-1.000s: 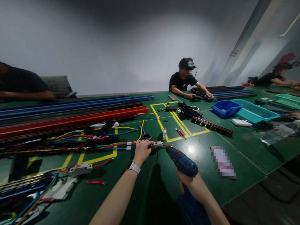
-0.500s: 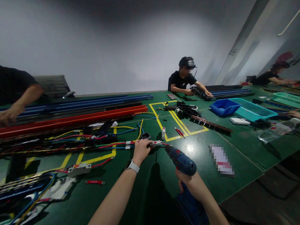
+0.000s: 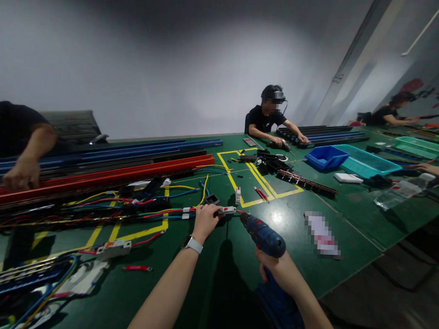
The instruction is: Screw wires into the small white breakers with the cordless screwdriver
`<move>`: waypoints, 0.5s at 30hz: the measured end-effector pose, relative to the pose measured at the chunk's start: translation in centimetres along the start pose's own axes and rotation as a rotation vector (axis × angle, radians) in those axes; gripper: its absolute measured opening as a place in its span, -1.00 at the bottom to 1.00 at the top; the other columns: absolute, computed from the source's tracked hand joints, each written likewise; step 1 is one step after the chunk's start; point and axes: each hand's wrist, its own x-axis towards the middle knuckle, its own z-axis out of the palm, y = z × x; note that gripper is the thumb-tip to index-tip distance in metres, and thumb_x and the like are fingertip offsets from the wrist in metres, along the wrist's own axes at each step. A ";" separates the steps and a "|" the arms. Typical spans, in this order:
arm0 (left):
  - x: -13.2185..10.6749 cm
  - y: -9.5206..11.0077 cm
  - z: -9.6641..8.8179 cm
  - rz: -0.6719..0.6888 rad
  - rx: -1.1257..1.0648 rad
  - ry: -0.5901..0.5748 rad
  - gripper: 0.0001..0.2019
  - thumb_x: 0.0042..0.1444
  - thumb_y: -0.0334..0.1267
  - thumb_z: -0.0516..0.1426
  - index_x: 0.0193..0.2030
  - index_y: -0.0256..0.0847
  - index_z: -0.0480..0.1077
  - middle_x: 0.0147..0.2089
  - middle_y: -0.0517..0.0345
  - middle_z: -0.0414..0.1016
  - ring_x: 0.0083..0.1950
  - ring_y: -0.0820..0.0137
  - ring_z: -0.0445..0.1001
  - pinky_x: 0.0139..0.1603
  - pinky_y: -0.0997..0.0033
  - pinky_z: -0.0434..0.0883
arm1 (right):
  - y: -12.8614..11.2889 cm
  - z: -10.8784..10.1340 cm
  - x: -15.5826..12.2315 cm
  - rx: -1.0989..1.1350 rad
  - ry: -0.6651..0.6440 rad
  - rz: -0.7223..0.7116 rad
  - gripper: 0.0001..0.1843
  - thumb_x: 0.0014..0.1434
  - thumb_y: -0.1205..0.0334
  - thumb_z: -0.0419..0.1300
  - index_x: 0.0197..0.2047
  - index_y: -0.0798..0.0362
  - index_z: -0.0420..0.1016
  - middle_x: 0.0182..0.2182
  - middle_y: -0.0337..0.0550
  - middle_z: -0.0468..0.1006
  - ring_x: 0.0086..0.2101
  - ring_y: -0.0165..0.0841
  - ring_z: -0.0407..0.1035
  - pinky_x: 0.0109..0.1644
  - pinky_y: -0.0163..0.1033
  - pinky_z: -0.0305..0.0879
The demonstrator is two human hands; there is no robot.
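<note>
My left hand (image 3: 205, 223), with a watch at the wrist, is closed on a small white circuit breaker (image 3: 227, 210) with a red mark. Red, green and blue wires (image 3: 166, 212) lead away to the left of that hand. My right hand (image 3: 273, 261) grips a blue cordless drill (image 3: 263, 236) by its handle. The drill's front end points at the right side of the breaker, and I cannot tell whether its bit touches. A second white breaker (image 3: 238, 195) stands just behind. Two red wire pieces (image 3: 261, 194) lie to its right.
A wired breaker (image 3: 114, 249) and a short red wire (image 3: 138, 268) lie front left. Orange and blue rails (image 3: 168, 165) run along the left. A blue bin (image 3: 326, 158), a teal basket (image 3: 368, 162) and a plastic bottle (image 3: 403, 192) are on the right. Co-workers sit around the table (image 3: 351, 228).
My hands, the breaker and the drill keep nearly the same pose. Across the table, a co-worker's drill has come down onto the table. The left co-worker's hand has shifted right.
</note>
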 end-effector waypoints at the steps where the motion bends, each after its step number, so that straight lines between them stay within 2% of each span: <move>1: 0.0 0.0 0.0 0.001 0.002 -0.001 -0.77 0.15 -0.07 0.16 -0.07 0.06 0.52 -0.08 0.16 0.57 -0.08 0.25 0.42 0.08 0.13 0.15 | 0.0 0.0 0.0 0.000 0.003 -0.002 -0.78 0.09 0.10 0.14 -0.28 0.06 0.29 -0.76 -0.38 0.31 -0.72 -0.39 0.27 -0.57 -0.30 0.18; 8: -0.1 0.2 -0.2 0.000 0.009 -0.010 -0.76 0.15 -0.06 0.14 -0.06 0.04 0.52 -0.08 0.12 0.57 -0.06 0.23 0.43 0.08 0.14 0.15 | 0.0 0.0 -0.1 0.013 0.008 0.001 -0.63 0.10 0.09 0.14 -0.07 0.12 0.30 -0.71 -0.39 0.32 -0.70 -0.39 0.28 -0.58 -0.30 0.16; 11: -0.1 0.1 -0.1 0.011 0.006 -0.001 -0.76 0.15 -0.06 0.14 -0.07 0.04 0.52 -0.08 0.12 0.57 -0.07 0.24 0.43 0.08 0.15 0.15 | 0.1 0.0 -0.1 0.025 0.011 -0.008 -0.64 0.10 0.09 0.15 -0.08 0.10 0.30 -0.66 -0.35 0.37 -0.70 -0.40 0.28 -0.59 -0.31 0.15; 15: -0.1 0.0 0.1 0.021 0.006 0.015 -0.77 0.16 -0.06 0.15 -0.08 0.06 0.52 -0.09 0.16 0.57 -0.08 0.26 0.42 0.08 0.15 0.14 | 0.4 -0.1 0.0 0.015 0.003 -0.006 -0.72 0.11 0.09 0.13 -0.17 0.09 0.30 -0.71 -0.37 0.33 -0.70 -0.38 0.29 -0.59 -0.31 0.15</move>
